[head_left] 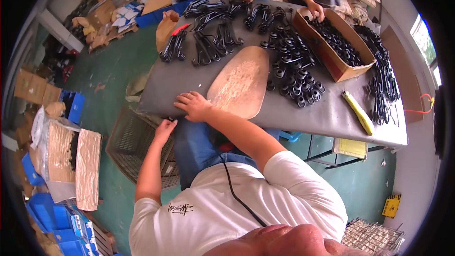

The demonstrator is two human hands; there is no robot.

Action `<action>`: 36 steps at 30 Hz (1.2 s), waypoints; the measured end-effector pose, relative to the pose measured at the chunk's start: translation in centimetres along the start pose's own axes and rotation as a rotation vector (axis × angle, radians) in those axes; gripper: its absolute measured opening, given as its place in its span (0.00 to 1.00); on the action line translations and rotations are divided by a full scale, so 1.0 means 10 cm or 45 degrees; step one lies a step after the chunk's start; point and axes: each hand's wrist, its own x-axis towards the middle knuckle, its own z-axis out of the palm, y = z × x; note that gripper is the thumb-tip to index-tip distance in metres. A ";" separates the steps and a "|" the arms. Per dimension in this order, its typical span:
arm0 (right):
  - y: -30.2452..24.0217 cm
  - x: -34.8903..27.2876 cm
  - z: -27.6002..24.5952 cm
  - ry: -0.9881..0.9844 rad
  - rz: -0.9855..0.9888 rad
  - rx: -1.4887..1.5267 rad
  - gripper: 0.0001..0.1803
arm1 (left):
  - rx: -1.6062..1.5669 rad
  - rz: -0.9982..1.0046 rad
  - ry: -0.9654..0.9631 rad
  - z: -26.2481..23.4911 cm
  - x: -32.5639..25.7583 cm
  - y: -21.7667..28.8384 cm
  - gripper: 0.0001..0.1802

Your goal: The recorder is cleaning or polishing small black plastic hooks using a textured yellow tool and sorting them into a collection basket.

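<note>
**Hands at the near table edge, beside the worn oval patch**

The person leans over a grey table. The right hand lies flat on the tabletop near its front edge, fingers spread and palm down, gripping nothing; its fingertips rest just beside a pale, scuffed oval patch on the surface. The left hand sits lower, at or just under the table's edge above a wire mesh basket; its fingers look loosely curled, and whether it grips anything cannot be told from this view.

By the look of it, this is a pause between pieces: no part is in either hand, and the work surface at the patch is bare. Picking up the next piece would likely call for a reach well forward, since the black metal parts lie in heaps beyond the patch, with more in an open cardboard box where another person's hand works.

The oval patch runs lengthwise away from the person, its long axis tilted slightly right, the narrower end nearest the right hand. A yellow tool lies apart to the right.
</note>
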 end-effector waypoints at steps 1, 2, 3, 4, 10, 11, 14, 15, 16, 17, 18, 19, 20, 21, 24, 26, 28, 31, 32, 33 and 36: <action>-0.02 0.01 -0.01 -0.041 0.005 0.010 0.41 | 0.273 0.046 -0.040 0.03 0.02 0.02 0.24; 0.00 0.01 -0.03 -0.036 0.000 0.012 0.41 | 0.543 0.088 -0.077 0.05 0.03 0.03 0.24; -0.01 -0.01 -0.03 -0.025 0.018 0.013 0.42 | 0.556 0.091 -0.058 0.06 0.05 0.09 0.25; -0.02 -0.01 -0.04 -0.016 0.033 0.014 0.42 | 0.557 0.081 -0.051 0.06 0.05 0.14 0.25; -0.02 0.00 -0.06 -0.100 0.080 -0.035 0.41 | 0.668 0.005 -0.093 -0.19 -0.36 0.16 0.22; -0.04 0.01 -0.08 -0.130 0.074 -0.024 0.40 | 0.697 -0.028 -0.087 -0.25 -0.44 0.16 0.22; -0.03 0.03 -0.06 -0.130 0.081 -0.004 0.40 | 0.523 -0.111 -0.103 -0.45 -0.70 0.01 0.20; -0.04 0.02 -0.06 -0.130 0.068 0.001 0.40 | 0.521 -0.120 -0.092 -0.51 -0.84 -0.04 0.20; -0.03 0.01 -0.07 -0.140 0.087 -0.012 0.40 | 0.398 -0.181 -0.197 -0.58 -0.99 -0.01 0.20; -0.03 0.00 -0.07 -0.150 0.108 -0.026 0.40 | 0.272 -0.241 -0.302 -0.62 -1.15 0.02 0.19; -0.02 -0.02 -0.07 -0.144 0.108 -0.025 0.40 | 0.414 -0.244 -0.290 -0.58 -1.34 0.15 0.18; -0.05 -0.01 -0.09 -0.136 0.100 -0.035 0.40 | 0.483 -0.209 -0.315 -0.65 -1.49 0.03 0.18; -0.07 -0.01 -0.11 -0.128 0.095 -0.046 0.39 | 0.553 -0.174 -0.342 -0.73 -1.61 -0.08 0.18; -0.05 -0.02 -0.10 -0.120 0.090 -0.053 0.39 | 0.554 -0.166 -0.333 -0.71 -1.66 -0.03 0.18; -0.04 -0.07 -0.09 -0.135 0.106 -0.082 0.37 | 0.733 -0.204 -0.125 -0.72 -1.73 0.25 0.18; -0.03 -0.08 -0.13 -0.176 0.063 -0.074 0.36 | 0.738 -0.060 0.029 -0.78 -1.57 0.34 0.19; -0.07 -0.10 -0.12 -0.191 0.063 -0.104 0.35 | 0.746 0.074 0.219 -0.78 -1.25 0.60 0.21; -0.06 -0.13 -0.08 -0.187 0.054 -0.153 0.35 | 0.694 0.229 0.337 -0.72 -0.67 1.08 0.19; -0.06 -0.14 -0.05 -0.161 0.049 -0.165 0.34 | 0.678 0.377 0.394 -0.70 -0.46 1.17 0.18; -0.07 -0.15 -0.07 -0.179 0.044 -0.142 0.33 | 0.672 0.443 0.445 -0.66 -0.27 1.31 0.17; -0.15 -0.15 -0.15 -0.181 -0.005 -0.161 0.32 | 0.708 0.809 0.630 -0.56 0.35 1.38 0.12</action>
